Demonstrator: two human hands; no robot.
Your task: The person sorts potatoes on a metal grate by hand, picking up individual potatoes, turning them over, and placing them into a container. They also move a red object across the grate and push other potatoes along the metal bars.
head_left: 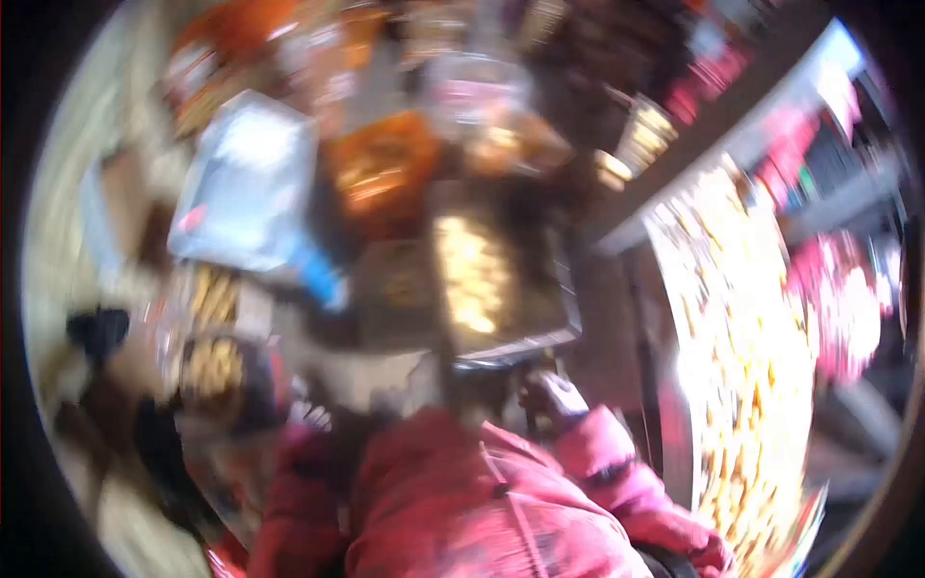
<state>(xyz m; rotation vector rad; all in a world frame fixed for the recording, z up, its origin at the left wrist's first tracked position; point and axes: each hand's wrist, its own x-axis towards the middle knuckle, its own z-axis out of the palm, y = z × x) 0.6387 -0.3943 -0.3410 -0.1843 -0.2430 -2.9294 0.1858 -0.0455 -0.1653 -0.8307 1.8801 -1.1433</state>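
Observation:
Motion blur smears the whole head view. My right hand (556,393) is at the near edge of a dark rectangular tray (520,347); whether it touches the tray I cannot make out. Rows of small pale-yellow pieces (472,275) lie along the tray's left side. My left hand (310,412) hangs low at the left, near a dark container (255,390) with light-brown pieces (213,366) in it. The fingers of both hands are too smeared to read. Pink-red sleeves cover both my arms.
A pale, shiny bin or lid (246,183) lies at upper left, a blue object (316,275) beside it. An orange bag (385,164) sits behind the tray. At right, a long surface (747,356) carries many yellowish pieces, with a person in pink (838,299) beyond it.

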